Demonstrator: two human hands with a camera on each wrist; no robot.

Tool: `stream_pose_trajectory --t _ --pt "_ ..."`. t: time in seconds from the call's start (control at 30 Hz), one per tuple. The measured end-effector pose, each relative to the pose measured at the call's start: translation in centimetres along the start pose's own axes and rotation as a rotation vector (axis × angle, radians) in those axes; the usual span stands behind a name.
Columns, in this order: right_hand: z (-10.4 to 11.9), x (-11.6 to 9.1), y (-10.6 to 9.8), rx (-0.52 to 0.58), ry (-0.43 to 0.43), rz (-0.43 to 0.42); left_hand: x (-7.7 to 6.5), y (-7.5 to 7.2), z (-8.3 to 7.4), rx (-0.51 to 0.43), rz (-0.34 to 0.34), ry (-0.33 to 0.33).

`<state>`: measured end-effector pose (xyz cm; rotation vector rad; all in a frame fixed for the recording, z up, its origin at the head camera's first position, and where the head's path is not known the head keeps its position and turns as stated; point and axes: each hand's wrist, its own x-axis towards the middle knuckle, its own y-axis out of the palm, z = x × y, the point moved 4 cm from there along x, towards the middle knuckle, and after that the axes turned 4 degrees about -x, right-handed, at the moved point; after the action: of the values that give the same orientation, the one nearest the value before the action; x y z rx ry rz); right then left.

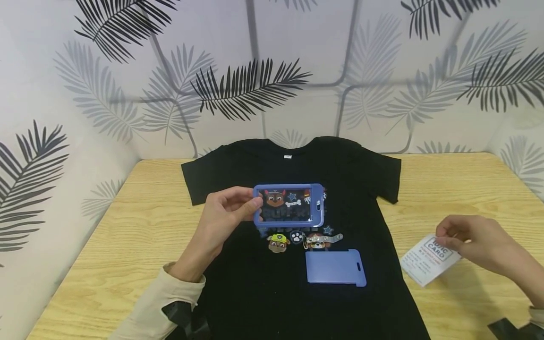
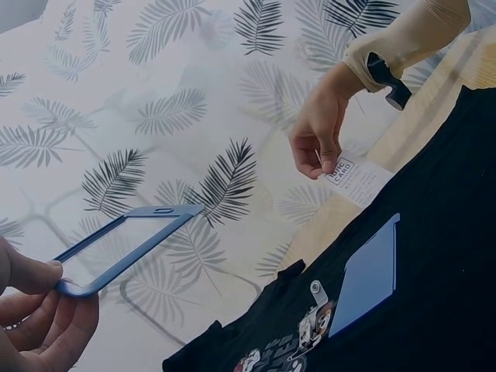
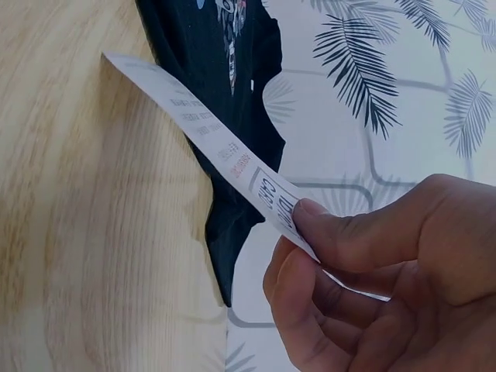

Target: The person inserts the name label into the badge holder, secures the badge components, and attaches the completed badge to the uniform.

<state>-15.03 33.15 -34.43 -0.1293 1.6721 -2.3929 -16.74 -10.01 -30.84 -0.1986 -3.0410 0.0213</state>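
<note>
My left hand [image 1: 221, 222] pinches the left end of a blue card holder frame [image 1: 318, 218] with a see-through window, held up over the black T-shirt [image 1: 263, 297]. The left wrist view shows thumb and fingers on one short end of that frame [image 2: 116, 271]. Off to the right, my right hand [image 1: 480, 241] pinches a white printed paper card [image 1: 429, 262] by its upper corner, above the wooden table. On the shirt lies a flat blue cover piece [image 1: 333, 267] with a slot at one end. A clear strap clip [image 1: 325, 240] lies just above it.
The T-shirt is spread over the wooden table [image 1: 127, 226] with cartoon prints on its chest, including a dog face [image 1: 278, 243]. Behind the table hangs a pale cloth [image 1: 306, 108] with leaf patterns, which also covers the left and right sides.
</note>
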Motion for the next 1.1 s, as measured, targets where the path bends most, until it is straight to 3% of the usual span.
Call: stream_pose_trajectory --t 0.4,0.73,0.87,1.1 --pt "0.4 0.1 -1.3 0.003 0.02 -0.087 0.2 0.1 -0.1 0.001 0.003 -0.005" --pt "1.7 -0.1 -2.1 0.058 0.111 -0.228 0.4 0.2 0.0 0.001 0.003 -0.018" --pt "2.3 0.1 -2.3 0.129 0.121 -0.288 0.5 0.2 0.0 -0.004 0.006 -0.022" --pt "3.4 0.6 -2.1 0.373 0.123 -0.333 0.7 0.3 0.2 -0.04 0.02 -0.019"
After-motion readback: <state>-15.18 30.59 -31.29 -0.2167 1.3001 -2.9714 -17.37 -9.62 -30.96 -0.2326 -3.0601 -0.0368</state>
